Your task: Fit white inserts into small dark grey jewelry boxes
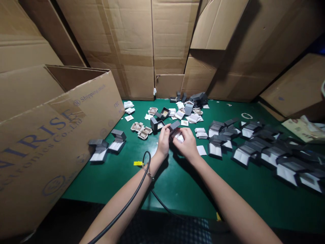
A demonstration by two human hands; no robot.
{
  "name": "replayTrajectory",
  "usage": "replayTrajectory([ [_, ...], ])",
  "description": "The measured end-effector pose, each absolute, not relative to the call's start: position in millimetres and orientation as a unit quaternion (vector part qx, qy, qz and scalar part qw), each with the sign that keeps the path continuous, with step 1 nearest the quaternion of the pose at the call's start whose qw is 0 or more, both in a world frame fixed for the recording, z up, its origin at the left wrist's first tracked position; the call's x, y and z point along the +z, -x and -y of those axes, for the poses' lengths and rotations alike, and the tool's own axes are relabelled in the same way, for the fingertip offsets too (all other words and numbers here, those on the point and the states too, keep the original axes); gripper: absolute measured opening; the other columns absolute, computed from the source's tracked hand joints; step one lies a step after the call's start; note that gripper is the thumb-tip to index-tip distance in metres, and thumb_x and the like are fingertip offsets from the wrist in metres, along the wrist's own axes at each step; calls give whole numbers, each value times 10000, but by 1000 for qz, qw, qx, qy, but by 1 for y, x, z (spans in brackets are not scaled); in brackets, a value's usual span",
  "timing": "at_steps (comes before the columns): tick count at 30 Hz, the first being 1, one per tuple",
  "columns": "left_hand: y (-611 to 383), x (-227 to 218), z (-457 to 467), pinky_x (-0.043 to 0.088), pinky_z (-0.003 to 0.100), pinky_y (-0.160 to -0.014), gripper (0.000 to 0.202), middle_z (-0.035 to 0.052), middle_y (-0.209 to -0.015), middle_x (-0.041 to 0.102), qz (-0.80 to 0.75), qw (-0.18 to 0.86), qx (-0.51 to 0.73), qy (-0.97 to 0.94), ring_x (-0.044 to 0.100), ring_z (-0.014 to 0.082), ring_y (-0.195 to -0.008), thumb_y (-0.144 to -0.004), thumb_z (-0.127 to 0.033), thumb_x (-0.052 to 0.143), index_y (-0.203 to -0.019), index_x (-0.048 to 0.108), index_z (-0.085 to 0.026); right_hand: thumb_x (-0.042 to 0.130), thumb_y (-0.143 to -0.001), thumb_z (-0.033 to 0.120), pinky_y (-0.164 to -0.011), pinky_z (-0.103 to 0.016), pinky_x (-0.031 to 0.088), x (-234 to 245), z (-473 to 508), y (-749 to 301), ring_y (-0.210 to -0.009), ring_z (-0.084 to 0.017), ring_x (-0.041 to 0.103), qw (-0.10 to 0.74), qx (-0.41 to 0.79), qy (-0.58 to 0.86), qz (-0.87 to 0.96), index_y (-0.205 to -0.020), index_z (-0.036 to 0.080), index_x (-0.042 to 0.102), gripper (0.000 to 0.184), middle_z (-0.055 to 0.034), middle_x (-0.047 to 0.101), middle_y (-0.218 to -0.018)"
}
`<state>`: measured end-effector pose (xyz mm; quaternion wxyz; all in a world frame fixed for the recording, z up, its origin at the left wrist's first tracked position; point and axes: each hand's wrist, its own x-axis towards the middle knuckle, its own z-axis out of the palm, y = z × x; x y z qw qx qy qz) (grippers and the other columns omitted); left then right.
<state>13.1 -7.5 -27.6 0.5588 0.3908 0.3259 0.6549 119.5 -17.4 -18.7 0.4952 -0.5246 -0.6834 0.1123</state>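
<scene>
Both my hands meet over the middle of the green table [177, 183]. My left hand [164, 140] and my right hand [186, 142] are closed together on a small dark grey hinged box [175, 126] with a white insert showing between the fingers. Just beyond them stands another open dark box [156, 124]. Beige inserts [141, 130] lie to the left of it, and white pads [193, 118] are scattered behind. A bracelet sits on my left wrist.
A big cardboard carton [50, 135] stands open at the left. Two open grey boxes [108, 146] lie beside it. Several open grey boxes [264, 149] fill the right side. Cardboard walls rise at the back. A black cable [132, 200] crosses my left arm.
</scene>
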Motion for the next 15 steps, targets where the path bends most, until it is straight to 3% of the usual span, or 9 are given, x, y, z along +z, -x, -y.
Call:
replayTrajectory([
  [15,-14,-35,4,465,321,-880,353,61,-1023,628,-325,574,657,-363,606,205,-979,-823,-458,546,-1047,551,-185,591,-694,265,-819,-378,504,-20,17,-120,-896,-227,575,466,117,526,702,-950,180,586,269,-88,557,-940],
])
